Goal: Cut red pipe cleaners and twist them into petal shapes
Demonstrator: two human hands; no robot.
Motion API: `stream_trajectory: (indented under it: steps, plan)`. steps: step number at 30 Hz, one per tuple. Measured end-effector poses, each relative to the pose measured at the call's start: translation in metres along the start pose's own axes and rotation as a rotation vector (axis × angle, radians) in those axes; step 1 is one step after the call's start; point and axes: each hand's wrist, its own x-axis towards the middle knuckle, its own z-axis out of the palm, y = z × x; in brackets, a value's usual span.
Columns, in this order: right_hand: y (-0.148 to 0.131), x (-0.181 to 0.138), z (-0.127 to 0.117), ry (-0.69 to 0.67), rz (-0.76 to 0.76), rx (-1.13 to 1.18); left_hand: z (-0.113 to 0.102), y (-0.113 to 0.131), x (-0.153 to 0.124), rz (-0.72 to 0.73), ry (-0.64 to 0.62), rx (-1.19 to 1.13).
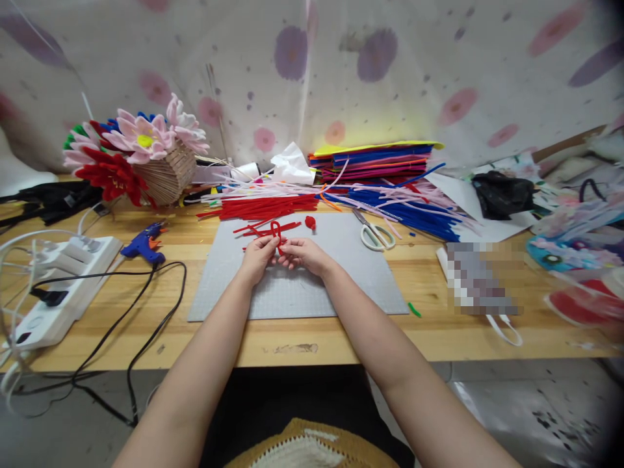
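Pinched a looped red pipe cleaner in the closed grip of left hand and right hand, over a mat, back from the worktop's front edge. Apparently got one loop bent; left red stems straight beyond, near a red ball.

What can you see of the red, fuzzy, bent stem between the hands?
The red, fuzzy, bent stem looks like pipe cleaner, its visible part forming a narrow loop pointing away from the person. The bare left hand and bare right hand pinch it near the loop's base, above the grey, rectangular, gridded mat; its ends cannot be made out.
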Motion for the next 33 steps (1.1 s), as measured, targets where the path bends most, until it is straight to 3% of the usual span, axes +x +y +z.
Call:
stream_trajectory:
  steps: [28,33]
  plan:
    - [0.0018,-0.0007,-0.0008,-0.103,-0.018,-0.072,0.0023,0.0018,0.0003,-0.054,0.129,-0.043]
    - [0.0045,0.0022,-0.001,-0.034,-0.032,-0.078,0.0053,0.0024,0.0,-0.023,0.162,0.027]
